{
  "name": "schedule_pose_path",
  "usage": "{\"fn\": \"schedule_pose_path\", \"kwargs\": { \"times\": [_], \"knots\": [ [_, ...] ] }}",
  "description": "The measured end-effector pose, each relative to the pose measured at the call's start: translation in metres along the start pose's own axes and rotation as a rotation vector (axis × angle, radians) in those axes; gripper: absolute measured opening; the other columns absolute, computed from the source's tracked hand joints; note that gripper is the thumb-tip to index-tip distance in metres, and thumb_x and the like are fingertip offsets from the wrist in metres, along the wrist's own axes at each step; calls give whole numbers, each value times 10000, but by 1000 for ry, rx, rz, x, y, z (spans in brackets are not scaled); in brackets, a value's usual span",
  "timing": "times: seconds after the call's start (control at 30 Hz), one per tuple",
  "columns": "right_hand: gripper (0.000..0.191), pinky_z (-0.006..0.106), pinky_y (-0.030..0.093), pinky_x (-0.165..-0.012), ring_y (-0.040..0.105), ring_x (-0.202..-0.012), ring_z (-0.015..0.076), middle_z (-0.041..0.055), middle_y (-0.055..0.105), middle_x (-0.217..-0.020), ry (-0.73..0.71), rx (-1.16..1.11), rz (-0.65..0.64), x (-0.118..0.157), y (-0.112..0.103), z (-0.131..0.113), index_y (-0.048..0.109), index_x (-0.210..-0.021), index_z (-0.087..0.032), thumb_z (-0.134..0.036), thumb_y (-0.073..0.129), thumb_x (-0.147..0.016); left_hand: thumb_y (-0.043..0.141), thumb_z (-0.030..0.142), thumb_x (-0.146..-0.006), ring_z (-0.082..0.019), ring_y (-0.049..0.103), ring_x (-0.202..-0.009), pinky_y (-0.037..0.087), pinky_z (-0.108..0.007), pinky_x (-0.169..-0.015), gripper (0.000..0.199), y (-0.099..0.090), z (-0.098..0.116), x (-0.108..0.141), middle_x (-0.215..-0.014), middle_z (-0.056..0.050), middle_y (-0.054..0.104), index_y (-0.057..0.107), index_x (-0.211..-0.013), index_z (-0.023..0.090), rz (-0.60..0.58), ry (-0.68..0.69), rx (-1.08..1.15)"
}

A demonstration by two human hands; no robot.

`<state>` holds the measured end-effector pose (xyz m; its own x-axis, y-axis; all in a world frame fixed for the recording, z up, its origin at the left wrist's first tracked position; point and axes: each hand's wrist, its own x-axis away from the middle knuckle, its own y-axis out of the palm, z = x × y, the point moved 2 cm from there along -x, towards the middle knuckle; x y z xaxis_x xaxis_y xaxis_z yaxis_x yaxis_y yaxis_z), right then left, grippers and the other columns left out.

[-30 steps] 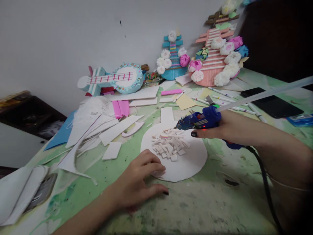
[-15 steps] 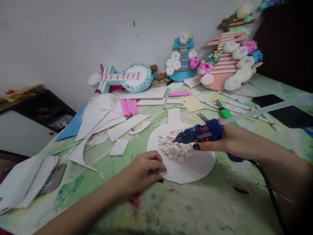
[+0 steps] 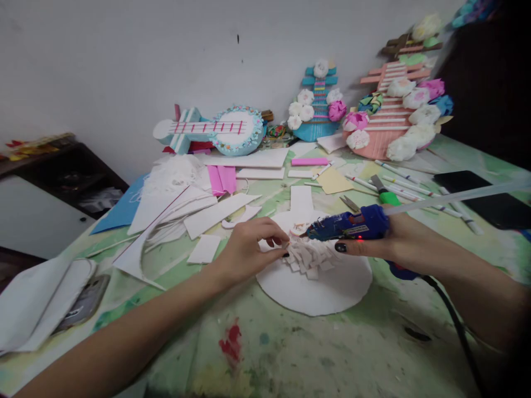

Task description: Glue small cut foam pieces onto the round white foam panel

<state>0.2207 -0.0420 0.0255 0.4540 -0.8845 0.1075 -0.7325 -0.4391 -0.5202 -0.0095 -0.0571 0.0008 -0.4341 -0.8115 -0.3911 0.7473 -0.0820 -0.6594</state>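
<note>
My right hand point(image 3: 381, 237) is wrapped round a blue hot glue gun point(image 3: 348, 225) with a glue stick in its back and a small red light on. Its nozzle points left, over a pile of small white foam pieces point(image 3: 309, 257). The pile lies on a round white foam board point(image 3: 323, 296) with a straight neck point(image 3: 301, 200) at its far side. At the pile's left edge my left hand point(image 3: 253, 249) pinches thumb and fingers together on what looks like a small white foam piece; the fingers mostly hide it.
White foam offcuts point(image 3: 203, 249) lie to the left. Markers point(image 3: 406, 182), scissors point(image 3: 349, 203), a green-handled cutter point(image 3: 386, 193) and a black phone point(image 3: 485, 196) lie at the right. Decorated model instruments point(image 3: 238, 130) stand along the wall. The glue gun's cord point(image 3: 450, 315) runs down at the right.
My left hand has moved from the board's near left edge up and away to the pile, close to the nozzle. The glue gun stays over the pile. The view has shifted slightly.
</note>
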Motion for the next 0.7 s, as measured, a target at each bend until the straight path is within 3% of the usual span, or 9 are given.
{"fn": "schedule_pose_path", "kwargs": {
  "times": [0.1, 0.23, 0.33, 0.43, 0.6, 0.7],
  "knots": [
    [351, 319, 514, -669, 606, -805, 253, 51, 673, -786, 53, -44, 1, 1, 1, -5, 683, -935, -206, -429, 685, -664, 688, 181, -696, -108, 612, -634, 519, -221, -621, 98, -2, -6, -10, -739, -53, 672, 698, -778, 127, 4, -80, 117],
    [476, 305, 523, -598, 622, -831, 259, 39, 689, -840, 117, -89, 67, 4, 3, -6, 654, -1113, -270, -446, 677, -671, 734, 162, -636, -148, 659, -696, 554, -260, -688, 143, 2, -21, -9, -747, -59, 698, 697, -763, 109, -14, -319, 457],
    [413, 333, 541, -667, 626, -893, 281, 16, 694, -780, 83, -159, 86, 5, 7, -5, 686, -1053, -313, -426, 695, -656, 764, 147, -592, -150, 671, -682, 566, -256, -670, 182, 6, -29, -3, -730, -44, 709, 686, -752, 111, 53, -439, 664],
    [346, 347, 536, -764, 628, -913, 277, 5, 700, -820, 35, -222, 67, 6, 13, -4, 713, -975, -325, -402, 718, -637, 782, 132, -564, -146, 674, -680, 569, -254, -674, 215, 8, -33, 2, -730, -38, 714, 683, -754, 114, 130, -465, 772],
    [388, 301, 524, -472, 620, -609, 253, -13, 491, -392, 102, -123, 31, 9, 20, -4, 708, -1001, -313, -483, 687, -653, 790, 102, -537, -140, 671, -667, 569, -243, -663, 232, 10, -29, 4, -719, -38, 714, 693, -748, 110, 127, -465, 844],
    [353, 294, 537, -505, 633, -669, 246, 1, 606, -521, 48, -135, 35, 10, 22, -5, 713, -984, -316, -460, 689, -663, 788, 79, -531, -127, 666, -652, 564, -214, -643, 229, 11, -28, 5, -706, -33, 712, 696, -739, 106, 132, -474, 872]
  ]
}}
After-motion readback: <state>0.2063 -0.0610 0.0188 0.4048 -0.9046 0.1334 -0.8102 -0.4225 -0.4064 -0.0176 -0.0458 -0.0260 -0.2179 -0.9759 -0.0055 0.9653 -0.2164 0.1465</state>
